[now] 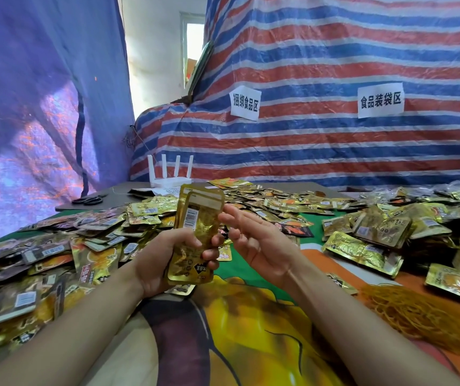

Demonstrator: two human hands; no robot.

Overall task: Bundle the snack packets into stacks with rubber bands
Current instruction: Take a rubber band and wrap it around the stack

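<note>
My left hand (164, 257) grips a small upright stack of gold snack packets (196, 218) in the middle of the view, barcode side facing me. My right hand (253, 240) is just right of the stack, palm up, fingers spread and relaxed, holding nothing; its fingertips are close to the stack's right edge. A heap of yellow rubber bands (412, 310) lies on the table at the lower right. Loose gold and dark packets (64, 246) cover the table to the left and behind.
Bundled gold packets (373, 235) pile up at the right. Black scissors (88, 200) and a white router (169, 176) sit at the far left back edge. A striped tarp wall (334, 65) with two paper signs closes off the back. The colourful tablecloth (251, 316) shows between my forearms.
</note>
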